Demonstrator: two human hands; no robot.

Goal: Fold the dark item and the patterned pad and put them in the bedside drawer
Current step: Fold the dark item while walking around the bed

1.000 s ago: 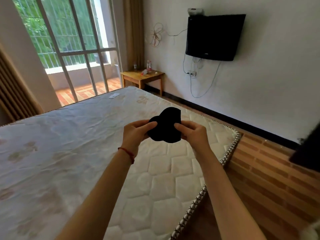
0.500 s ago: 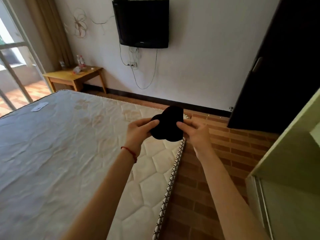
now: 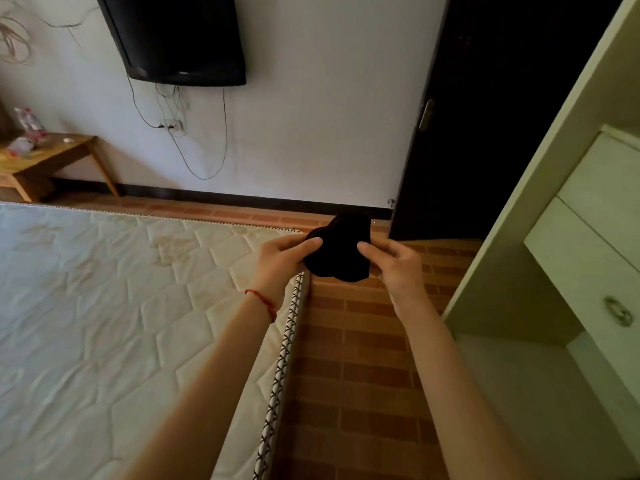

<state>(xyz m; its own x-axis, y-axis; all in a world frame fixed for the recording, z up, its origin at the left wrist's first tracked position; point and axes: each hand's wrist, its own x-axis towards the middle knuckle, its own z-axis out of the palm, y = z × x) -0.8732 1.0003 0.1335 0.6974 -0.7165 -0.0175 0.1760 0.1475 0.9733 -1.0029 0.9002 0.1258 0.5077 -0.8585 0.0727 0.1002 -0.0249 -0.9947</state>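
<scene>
Two bare hands hold a small dark item in the air above the mattress edge and brick-pattern floor. The left hand and right hand each pinch one side of it in a closed grip. A pale green drawer unit stands at right.

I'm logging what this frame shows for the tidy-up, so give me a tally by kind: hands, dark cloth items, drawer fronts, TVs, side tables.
Hands: 2, left hand and right hand
Dark item: 1
Drawer fronts: 2, upper, lower
TV: 1
Side table: 1
Total: 7
</scene>
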